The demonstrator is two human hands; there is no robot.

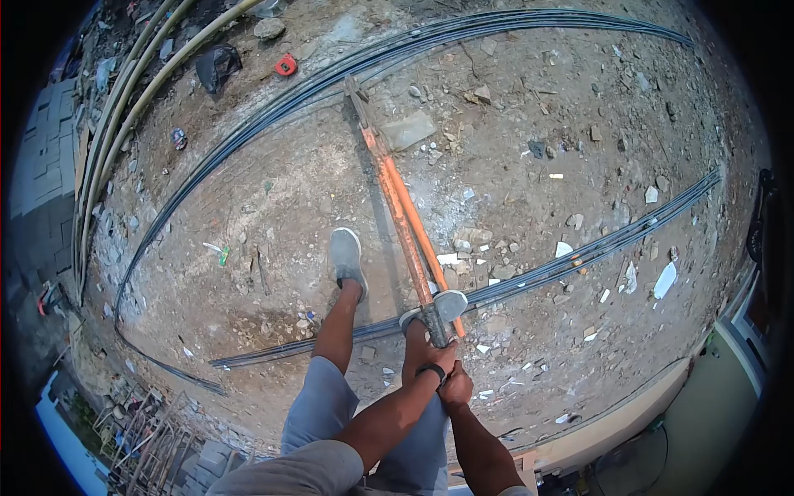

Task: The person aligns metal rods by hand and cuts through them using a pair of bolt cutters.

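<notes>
A long bolt cutter (pixel 399 217) with worn orange handles stretches away from me, its two handles close together. Its dark jaws reach the inner edge of a curved bundle of steel bars (pixel 273 113); whether they grip a bar I cannot tell. My left hand (pixel 441 357), with a dark band at the wrist, is closed at the handles' near end. Just below it my right hand (pixel 456 386) is closed there too. The fingers partly hide the handle ends. A second straight bundle of bars (pixel 562 266) runs under the handles, by my feet.
A red tape measure (pixel 286 64) and a black plastic bag (pixel 217 68) lie beyond the curved bars. Pale poles (pixel 124 107) bend along the left. Stones and white shards litter the dirt. Grey paving blocks (pixel 45 157) are stacked at far left; a wall edge (pixel 612 411) runs lower right.
</notes>
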